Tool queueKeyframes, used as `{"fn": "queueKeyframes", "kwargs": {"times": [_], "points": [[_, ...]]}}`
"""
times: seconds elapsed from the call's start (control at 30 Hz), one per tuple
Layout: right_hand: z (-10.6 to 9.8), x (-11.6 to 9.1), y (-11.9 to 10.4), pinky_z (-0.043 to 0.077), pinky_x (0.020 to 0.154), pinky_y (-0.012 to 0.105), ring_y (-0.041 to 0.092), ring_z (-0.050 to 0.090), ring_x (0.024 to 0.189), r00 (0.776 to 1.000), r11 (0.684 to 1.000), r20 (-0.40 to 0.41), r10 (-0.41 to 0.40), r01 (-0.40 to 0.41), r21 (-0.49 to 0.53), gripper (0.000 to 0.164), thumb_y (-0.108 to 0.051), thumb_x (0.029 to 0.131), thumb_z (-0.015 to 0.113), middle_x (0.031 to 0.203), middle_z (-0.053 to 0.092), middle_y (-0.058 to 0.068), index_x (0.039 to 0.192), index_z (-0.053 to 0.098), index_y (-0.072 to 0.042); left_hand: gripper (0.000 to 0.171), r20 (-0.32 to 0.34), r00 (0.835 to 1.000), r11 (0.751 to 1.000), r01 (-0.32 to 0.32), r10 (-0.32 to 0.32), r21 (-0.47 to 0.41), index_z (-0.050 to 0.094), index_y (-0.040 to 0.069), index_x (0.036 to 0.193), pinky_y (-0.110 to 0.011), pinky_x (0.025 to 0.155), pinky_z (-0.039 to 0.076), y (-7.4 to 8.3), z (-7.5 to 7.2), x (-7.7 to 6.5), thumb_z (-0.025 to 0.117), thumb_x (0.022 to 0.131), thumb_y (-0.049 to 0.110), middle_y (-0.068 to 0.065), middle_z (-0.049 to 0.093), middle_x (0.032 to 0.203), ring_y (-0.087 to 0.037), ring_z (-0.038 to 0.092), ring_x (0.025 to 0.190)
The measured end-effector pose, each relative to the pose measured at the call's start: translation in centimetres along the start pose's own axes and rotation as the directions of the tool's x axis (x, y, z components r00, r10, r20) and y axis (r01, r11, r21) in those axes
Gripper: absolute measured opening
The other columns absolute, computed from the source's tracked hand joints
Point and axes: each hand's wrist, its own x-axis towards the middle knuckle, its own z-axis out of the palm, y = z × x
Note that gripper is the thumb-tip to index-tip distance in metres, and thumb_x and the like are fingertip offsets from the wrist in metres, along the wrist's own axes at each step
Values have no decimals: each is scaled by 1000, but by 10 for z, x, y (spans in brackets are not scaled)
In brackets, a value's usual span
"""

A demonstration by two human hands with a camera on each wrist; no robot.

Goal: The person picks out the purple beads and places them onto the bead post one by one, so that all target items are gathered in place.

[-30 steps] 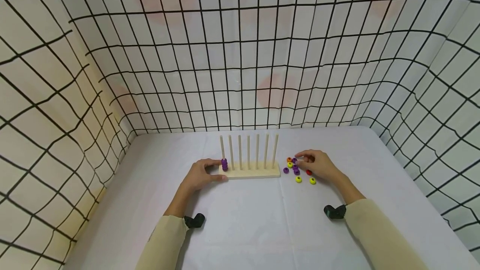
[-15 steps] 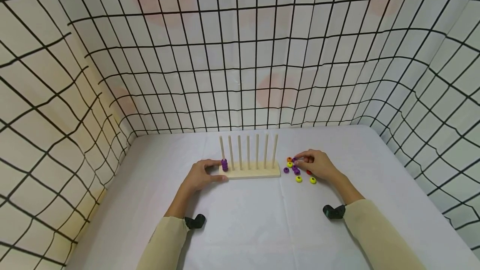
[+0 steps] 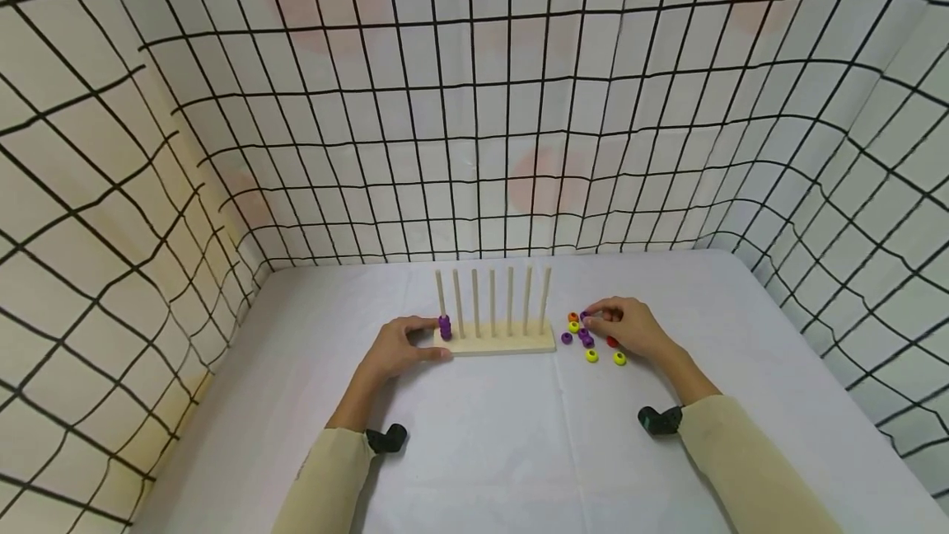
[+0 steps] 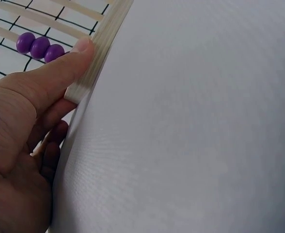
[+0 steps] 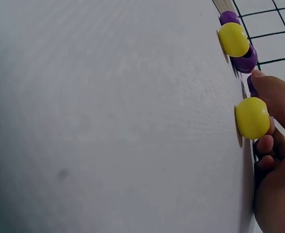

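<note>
My left hand (image 3: 395, 348) grips the left end of a pale wooden base (image 3: 504, 343). Its thumb lies along the front edge, its fingers behind. Upright wooden pegs stand in a row on the base, and purple beads (image 3: 445, 327) are stacked on the leftmost peg. To the right of the base, my right hand (image 3: 626, 325) pinches a purple bead (image 3: 585, 316) low over the table between thumb and forefinger. In the right wrist view this purple bead (image 5: 251, 86) shows partly beside the thumb tip, and its far side is hidden. The other right fingers are curled.
Loose beads lie about the right hand: an orange bead (image 3: 573, 317), yellow beads (image 3: 591, 356), purple beads (image 3: 567, 338) and a red bead (image 3: 611, 342) partly under the hand. A black net (image 3: 474, 138) encloses the white-covered table (image 3: 474, 443) at the back and sides.
The right thumb has moved slightly left, closing in on the purple bead by the forefinger. Nearby purple beads shifted a little. The left hand and the base stay in place.
</note>
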Motion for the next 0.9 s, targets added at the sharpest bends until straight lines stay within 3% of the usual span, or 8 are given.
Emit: {"fn": "queueKeyframes", "kwargs": {"times": [0.13,0.47,0.9], "points": [[-1,2,0,38,67,30,20,48,79,1000,1000,8,8,-8,12,38,-42,96,73,88,55,3,122,74,-14,65,-5,1000,1000,2,-2,-1,74,21,129,-56,120,37,0,-1,-1,94,71,43,-6,68,139,-34,53,140],[-9,-2,-1,40,71,32,22,50,87,1000,1000,4,11,-11,9,34,-45,96,72,90,55,4,118,75,-20,66,-1,997,997,75,-75,-10,75,23,127,-57,122,34,3,2,1,96,68,43,-8,64,144,-35,48,144],[-35,-2,-39,40,65,26,22,48,84,996,997,-59,-72,73,14,37,-47,96,71,89,54,5,119,75,-18,67,33,989,989,145,-144,-27,75,25,127,-57,123,32,8,-2,4,97,67,42,-7,61,148,-34,45,147]]}}
